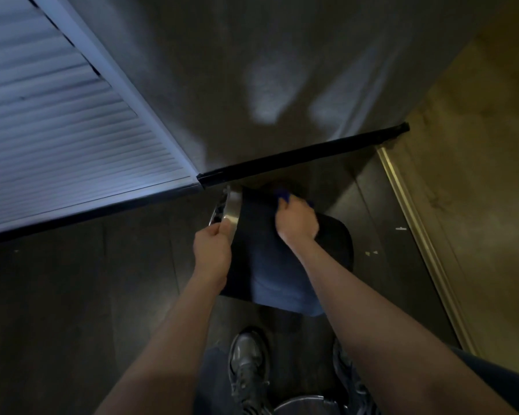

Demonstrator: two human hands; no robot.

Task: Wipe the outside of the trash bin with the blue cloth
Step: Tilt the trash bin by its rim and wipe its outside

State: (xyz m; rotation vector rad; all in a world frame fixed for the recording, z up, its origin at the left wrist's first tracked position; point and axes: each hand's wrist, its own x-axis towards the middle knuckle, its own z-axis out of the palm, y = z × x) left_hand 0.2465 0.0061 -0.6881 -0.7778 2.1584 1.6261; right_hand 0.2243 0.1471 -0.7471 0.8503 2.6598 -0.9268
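Two hands, both at work on one trash bin [261, 253] tipped on the dark floor [72, 310] close to the black baseboard [297, 154]. Left hand [212, 250] curled round the bin's shiny metal rim [232, 209], thumb on top, holding the bin steady. Right hand [295, 221] bunched over one blue cloth [282, 195], fingers closed on it and pressing it against the bin's dark outer side near the end toward the wall; only small bright blue folds of the cloth showing past the fingers. Bin's body black, with a dull bluish sheen across the part nearest the person. Inside of the bin hidden from this angle; contents impossible to tell.

Two bare forearms reaching down from the bottom of the view. Two shoes [247, 366] below the bin, the left one plain to see, the right mostly behind the right arm. One round dark object [306, 407] at the bottom edge between the shoes, too cut off to name. One louvered door [57, 130] at the left, one grey wall [282, 70] straight ahead, one metal strip [417, 235] along the floor's right side. A few pale specks [400, 228] on the floor right of the bin.
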